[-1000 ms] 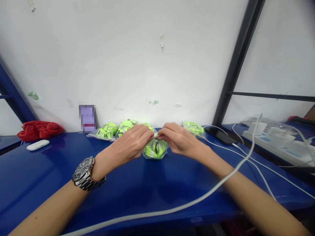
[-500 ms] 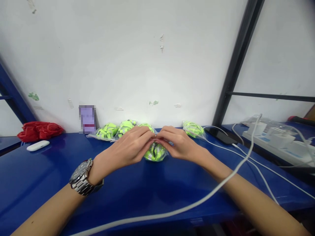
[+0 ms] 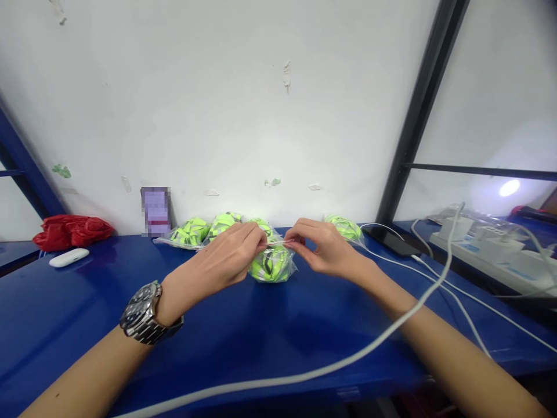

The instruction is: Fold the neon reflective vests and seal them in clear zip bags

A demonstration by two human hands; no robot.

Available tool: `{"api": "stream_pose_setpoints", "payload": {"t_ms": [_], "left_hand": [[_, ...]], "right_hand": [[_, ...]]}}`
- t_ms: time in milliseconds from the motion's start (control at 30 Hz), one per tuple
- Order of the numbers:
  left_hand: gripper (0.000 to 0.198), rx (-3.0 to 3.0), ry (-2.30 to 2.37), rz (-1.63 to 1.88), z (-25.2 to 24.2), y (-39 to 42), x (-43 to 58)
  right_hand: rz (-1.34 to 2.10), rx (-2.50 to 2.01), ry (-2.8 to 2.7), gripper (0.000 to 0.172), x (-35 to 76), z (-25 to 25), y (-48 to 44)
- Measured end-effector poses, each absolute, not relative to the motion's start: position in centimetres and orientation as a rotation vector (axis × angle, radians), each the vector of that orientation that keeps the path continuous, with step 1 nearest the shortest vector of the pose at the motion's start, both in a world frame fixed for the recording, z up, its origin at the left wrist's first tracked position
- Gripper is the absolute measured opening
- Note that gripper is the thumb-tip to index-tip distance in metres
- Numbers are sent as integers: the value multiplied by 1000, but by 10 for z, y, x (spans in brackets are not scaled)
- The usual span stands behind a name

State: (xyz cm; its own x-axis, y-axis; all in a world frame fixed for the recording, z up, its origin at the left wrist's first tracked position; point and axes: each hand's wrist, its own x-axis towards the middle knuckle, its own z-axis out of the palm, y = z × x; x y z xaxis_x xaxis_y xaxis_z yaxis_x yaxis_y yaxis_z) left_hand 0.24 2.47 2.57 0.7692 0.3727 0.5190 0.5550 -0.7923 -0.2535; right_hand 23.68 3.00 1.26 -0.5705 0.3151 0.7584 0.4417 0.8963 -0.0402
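A clear plastic bag [image 3: 272, 266] with folded neon-yellow and grey fabric inside hangs or stands between my hands, just above or on the blue table. My left hand [image 3: 230, 251], with a metal watch [image 3: 145, 313] on its wrist, pinches the left end of the bag's top edge. At the other end of that edge, the fingertips of my right hand [image 3: 319, 247] are closed on the plastic. The edge is stretched straight between them. Similar bags with neon-yellow contents [image 3: 191, 232] lie behind, by the wall.
A red plastic bag [image 3: 73, 232] and a white case [image 3: 69, 258] lie at left on the blue table [image 3: 217, 348]. A phone [image 3: 156, 212] leans on the wall. At right are a black phone [image 3: 391, 241], a power strip [image 3: 491, 255] and a white cable [image 3: 374, 348] crossing the foreground.
My hands have moved apart along the bag's top edge, from nearly touching to a small gap. A bright light spot now shows on the wall at right.
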Motion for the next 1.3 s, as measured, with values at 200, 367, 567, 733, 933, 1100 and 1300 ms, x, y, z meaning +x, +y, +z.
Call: {"api": "stream_pose_setpoints", "payload": {"t_ms": [200,367,567,733,933,1100,1300], "left_hand": [[13,-2605,-722,-606,27,21,2],[14,-2550,-676,-615,24,25,1],[18,-2521,-609,-607,25,28,-1],[19,-2515,-572,-584,25,30,-1],[18,-2487,-541,-602,25,29,3],[17,-2478,-556,-595,25,32,1],[17,-2487,-602,-647,24,36,-5]], "right_hand": [[-225,-534,-2271,7,237,12,31],[-283,-500,-2264,9,238,14,29],[-334,-512,-2256,11,239,14,29],[-357,-502,-2262,16,239,13,30],[-415,-525,-2295,20,238,15,26],[-399,-502,-2257,18,240,12,29],[-269,-567,-2182,12,240,12,31]]}}
